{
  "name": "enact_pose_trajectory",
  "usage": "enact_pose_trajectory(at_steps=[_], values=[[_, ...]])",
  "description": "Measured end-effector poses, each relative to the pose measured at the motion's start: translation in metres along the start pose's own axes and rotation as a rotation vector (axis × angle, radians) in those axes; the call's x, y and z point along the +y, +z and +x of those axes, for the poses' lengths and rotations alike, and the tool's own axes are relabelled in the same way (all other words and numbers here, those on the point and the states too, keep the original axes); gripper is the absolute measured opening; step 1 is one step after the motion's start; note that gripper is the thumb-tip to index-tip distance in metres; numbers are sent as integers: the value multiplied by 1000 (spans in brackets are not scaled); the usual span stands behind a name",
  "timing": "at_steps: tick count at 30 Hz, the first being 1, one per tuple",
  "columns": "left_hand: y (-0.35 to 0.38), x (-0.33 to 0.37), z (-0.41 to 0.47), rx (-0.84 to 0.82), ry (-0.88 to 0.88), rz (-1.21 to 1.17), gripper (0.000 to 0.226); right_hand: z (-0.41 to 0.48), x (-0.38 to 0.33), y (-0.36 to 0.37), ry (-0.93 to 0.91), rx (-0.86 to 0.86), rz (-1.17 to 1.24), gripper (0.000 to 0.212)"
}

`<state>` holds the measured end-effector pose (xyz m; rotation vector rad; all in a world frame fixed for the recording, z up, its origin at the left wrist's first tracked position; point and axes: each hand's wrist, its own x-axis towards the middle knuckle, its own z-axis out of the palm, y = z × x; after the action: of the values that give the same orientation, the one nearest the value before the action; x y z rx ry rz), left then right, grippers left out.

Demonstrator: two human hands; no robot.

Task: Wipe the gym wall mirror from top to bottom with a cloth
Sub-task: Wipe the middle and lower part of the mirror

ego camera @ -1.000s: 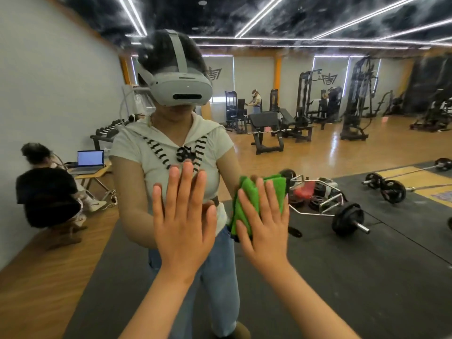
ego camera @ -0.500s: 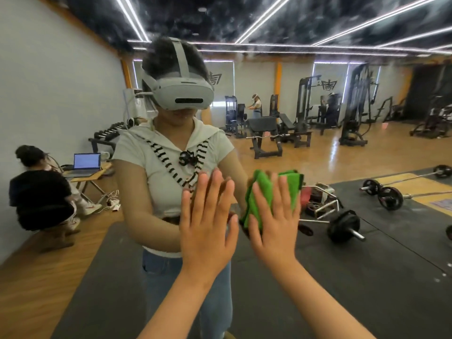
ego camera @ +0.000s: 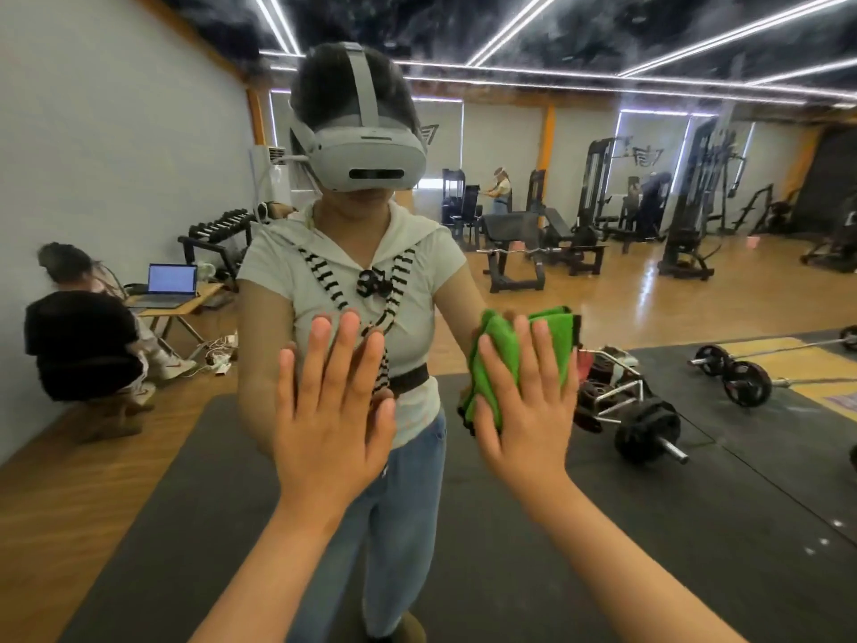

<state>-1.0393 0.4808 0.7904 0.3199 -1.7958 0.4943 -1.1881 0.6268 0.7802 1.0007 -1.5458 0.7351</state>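
Observation:
The wall mirror (ego camera: 695, 457) fills the whole view and reflects the gym and a person wearing a headset. A folded green cloth (ego camera: 505, 345) lies flat against the glass at chest height, right of centre. My right hand (ego camera: 524, 410) presses it to the mirror with straight, spread fingers. My left hand (ego camera: 331, 410) rests flat on the bare glass to the left of the cloth, fingers straight and spread. Most of the cloth's lower part is hidden under my right hand.
Everything else is reflection: weight machines and benches at the back, barbells and plates on black floor mats at the right, a person crouching by a laptop on a low table at the left, a grey wall on the left.
The view has tilted, so both hands and the cloth sit a little further right in the picture. Both palms stay flat on the mirror.

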Motion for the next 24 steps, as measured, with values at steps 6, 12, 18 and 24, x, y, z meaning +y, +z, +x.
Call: enact_pose_trajectory(at_steps=[6, 12, 18, 24], values=[[0, 3, -2, -3, -16, -6, 62, -15, 69, -27, -574, -267, -91, 65], [0, 4, -3, -5, -10, 7, 63, 44, 57, -32, 147, 31, 60, 57], [-1, 2, -3, -9, -10, -1, 63, -19, 37, -18, -216, -164, -44, 55], [0, 1, -3, -7, -8, -15, 64, 23, 104, -43, -164, -144, -95, 61]])
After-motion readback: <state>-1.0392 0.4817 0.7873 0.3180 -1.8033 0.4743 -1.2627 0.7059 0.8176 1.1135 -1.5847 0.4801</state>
